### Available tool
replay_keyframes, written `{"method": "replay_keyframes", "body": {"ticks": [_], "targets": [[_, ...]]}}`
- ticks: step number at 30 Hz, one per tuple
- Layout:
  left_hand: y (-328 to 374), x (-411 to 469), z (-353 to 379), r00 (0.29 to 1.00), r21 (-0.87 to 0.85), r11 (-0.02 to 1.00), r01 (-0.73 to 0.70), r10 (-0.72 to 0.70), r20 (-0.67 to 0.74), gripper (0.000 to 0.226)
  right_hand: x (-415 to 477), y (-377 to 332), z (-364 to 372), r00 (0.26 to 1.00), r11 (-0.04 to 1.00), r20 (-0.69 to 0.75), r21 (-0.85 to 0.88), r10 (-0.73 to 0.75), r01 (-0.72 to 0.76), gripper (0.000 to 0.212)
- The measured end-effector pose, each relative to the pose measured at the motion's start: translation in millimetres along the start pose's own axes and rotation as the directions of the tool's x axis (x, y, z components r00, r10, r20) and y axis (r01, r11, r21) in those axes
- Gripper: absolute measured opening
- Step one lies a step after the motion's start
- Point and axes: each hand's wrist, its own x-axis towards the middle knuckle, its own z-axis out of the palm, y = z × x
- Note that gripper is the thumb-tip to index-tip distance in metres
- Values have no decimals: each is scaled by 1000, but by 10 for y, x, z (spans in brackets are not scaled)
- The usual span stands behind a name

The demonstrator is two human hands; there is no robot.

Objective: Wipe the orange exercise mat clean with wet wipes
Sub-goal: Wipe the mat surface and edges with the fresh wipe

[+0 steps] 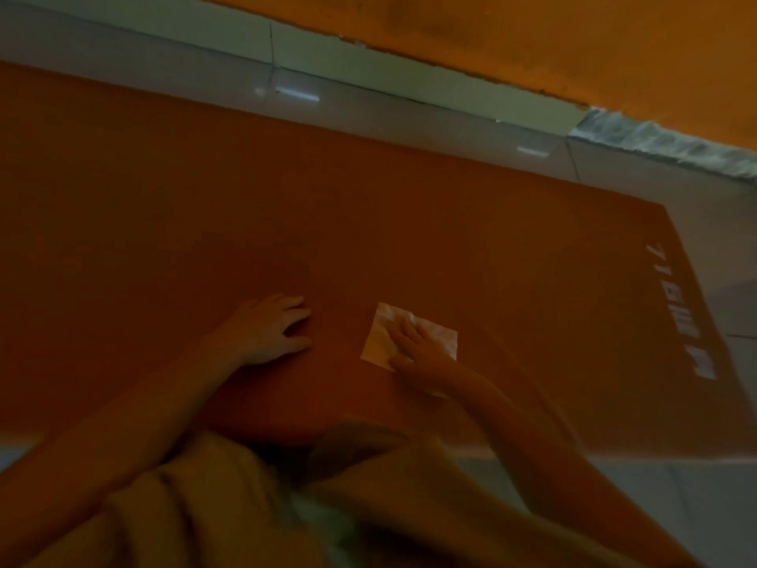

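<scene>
The orange exercise mat [286, 207] lies flat on the floor and fills most of the view, with white lettering [680, 317] near its right end. A white wet wipe [440, 336] lies spread on the mat near its front edge. My right hand [413, 342] presses flat on the wipe, fingers stretched out over it. My left hand [274, 327] rests palm down on the bare mat just left of the wipe, fingers apart, holding nothing.
Grey floor tiles [409, 112] run along the mat's far edge, below an orange wall [532, 38]. A pale rough strip [663, 145] sits at the wall's base on the right. My knees in yellowish cloth [213, 498] are at the mat's front edge.
</scene>
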Motion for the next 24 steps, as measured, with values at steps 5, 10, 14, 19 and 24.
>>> {"method": "replay_keyframes", "body": {"ticks": [5,10,14,19,24], "targets": [[4,-212,-6,999,-1,1000,21,-21,-41,64,-323,358,-55,994,995,-36,9,104,-104,59],[113,-148,-113,987,57,993,104,-96,-128,60,-226,499,-73,990,993,-82,14,116,-116,61],[341,43,-134,983,45,986,163,-159,-88,67,-416,441,22,995,998,-92,47,36,-32,60],[739,360,34,984,96,983,155,-145,-105,67,-761,631,62,999,999,-16,5,31,-31,61],[888,403,154,959,118,966,228,-203,-197,56,-515,851,41,986,987,-92,96,138,-129,58]]}}
